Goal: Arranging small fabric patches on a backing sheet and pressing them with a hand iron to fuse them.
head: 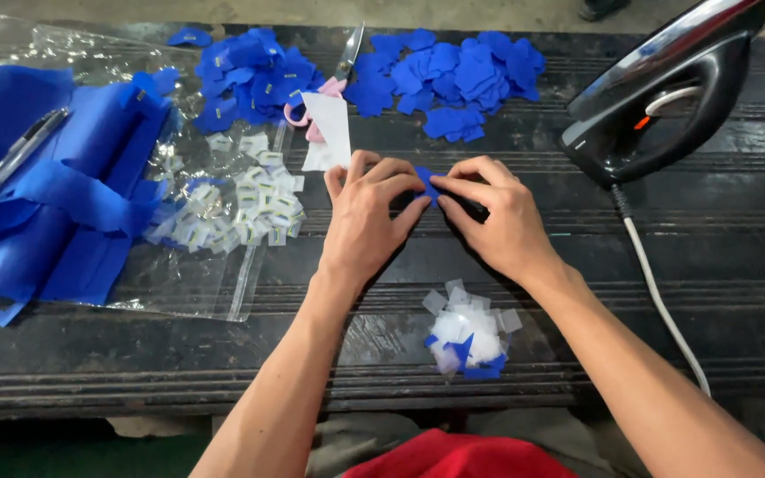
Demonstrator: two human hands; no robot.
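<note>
Head view: both hands meet at the table's middle, pinching one small blue fabric piece [428,183] between them. Left hand [367,217] nips its left edge with thumb and forefinger; right hand [498,212] grips its right side. The piece runs left-right between the fingertips, equally near both, beyond the white scrap pile [469,332].

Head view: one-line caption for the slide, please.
Both hands, left hand and right hand, pinch a small blue fabric piece above a dark workbench.

One head-worn camera looks steeply down, close over the dark worktable [683,265], facing forward.
</note>
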